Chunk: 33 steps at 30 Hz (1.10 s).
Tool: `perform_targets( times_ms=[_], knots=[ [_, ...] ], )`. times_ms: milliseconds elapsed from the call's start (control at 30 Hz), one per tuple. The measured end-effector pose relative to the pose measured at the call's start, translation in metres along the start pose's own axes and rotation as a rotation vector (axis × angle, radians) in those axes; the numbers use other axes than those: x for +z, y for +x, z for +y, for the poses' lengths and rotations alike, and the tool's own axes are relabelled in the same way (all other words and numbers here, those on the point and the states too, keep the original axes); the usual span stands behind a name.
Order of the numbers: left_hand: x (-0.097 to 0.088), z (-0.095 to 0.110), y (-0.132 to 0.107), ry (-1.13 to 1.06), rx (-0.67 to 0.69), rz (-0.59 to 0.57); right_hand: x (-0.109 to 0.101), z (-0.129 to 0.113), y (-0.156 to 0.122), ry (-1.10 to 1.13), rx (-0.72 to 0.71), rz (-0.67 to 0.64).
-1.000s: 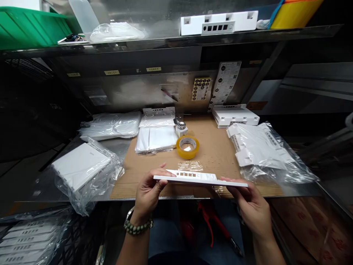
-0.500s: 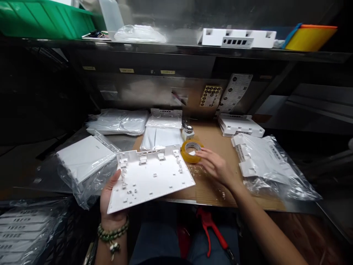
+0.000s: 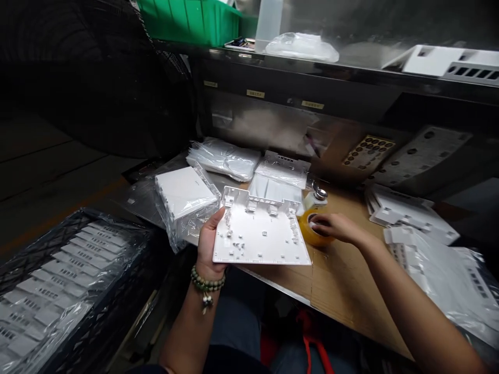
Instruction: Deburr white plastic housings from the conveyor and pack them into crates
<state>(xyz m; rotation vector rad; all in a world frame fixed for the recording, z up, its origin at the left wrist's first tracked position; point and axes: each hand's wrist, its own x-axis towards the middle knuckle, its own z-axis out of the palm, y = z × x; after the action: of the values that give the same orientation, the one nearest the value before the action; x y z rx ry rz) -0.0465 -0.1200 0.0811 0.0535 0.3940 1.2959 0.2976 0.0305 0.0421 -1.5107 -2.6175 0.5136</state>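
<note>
My left hand [image 3: 208, 244] grips the left edge of a white plastic housing panel [image 3: 261, 246], its inner side with small posts and clips facing up. A yellow roll of tape [image 3: 316, 240] lies on the cardboard to its right. The fingers of my right hand [image 3: 340, 227] are closed together and dip into the tape's core. A sliver of something white shows there, but the fingertips are hidden. Right behind the roll stands a small white bottle with a metal cap [image 3: 320, 195]. Flat white bags [image 3: 273, 188] lie behind the panel.
Left of the panel is a bagged white housing [image 3: 185, 192]; behind it, a stack of clear bags [image 3: 226, 158]. A black crate [image 3: 128, 259] of wrapped white housings stands lower left. More white housings [image 3: 413, 210] lie at right. A shelf [image 3: 351, 72] crosses above. Red-handled pliers [image 3: 315, 348] rest below the table edge.
The view has turned to the left, bringing the crate further in. My right hand has moved from the tape roll's rim into its core. My left hand still holds the panel, now tilted differently.
</note>
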Motion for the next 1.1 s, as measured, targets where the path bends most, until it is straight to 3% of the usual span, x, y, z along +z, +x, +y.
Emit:
perform_targets(
  times_ms=[133, 200, 267, 533, 867, 967, 1033, 1100],
  knots=[
    [-0.004, -0.002, 0.005, -0.018, -0.001, -0.001, -0.024, -0.004, -0.009, 0.012, 0.123, 0.248],
    [-0.004, -0.006, 0.008, -0.035, 0.007, 0.044, -0.035, -0.007, -0.005, -0.038, 0.216, 0.411],
    [-0.003, -0.010, 0.009, -0.047, 0.013, 0.101, -0.042, -0.007, 0.003, -0.106, 0.278, 0.485],
    [0.006, -0.024, 0.006, -0.028, 0.043, 0.096, -0.041, -0.012, 0.040, -0.217, 0.304, 0.460],
    [0.021, -0.035, 0.012, -0.081, -0.025, 0.186, -0.038, -0.018, 0.035, -0.150, 0.311, 0.509],
    [0.023, -0.038, 0.013, -0.061, -0.016, 0.156, -0.040, -0.038, 0.024, -0.089, 0.279, 0.581],
    [0.023, -0.041, 0.013, -0.044, 0.008, 0.141, -0.036, -0.069, 0.004, 0.054, 0.185, 0.646],
    [0.023, -0.044, 0.013, -0.017, 0.054, 0.136, -0.027, -0.113, -0.025, 0.348, -0.014, 0.662]
  ],
)
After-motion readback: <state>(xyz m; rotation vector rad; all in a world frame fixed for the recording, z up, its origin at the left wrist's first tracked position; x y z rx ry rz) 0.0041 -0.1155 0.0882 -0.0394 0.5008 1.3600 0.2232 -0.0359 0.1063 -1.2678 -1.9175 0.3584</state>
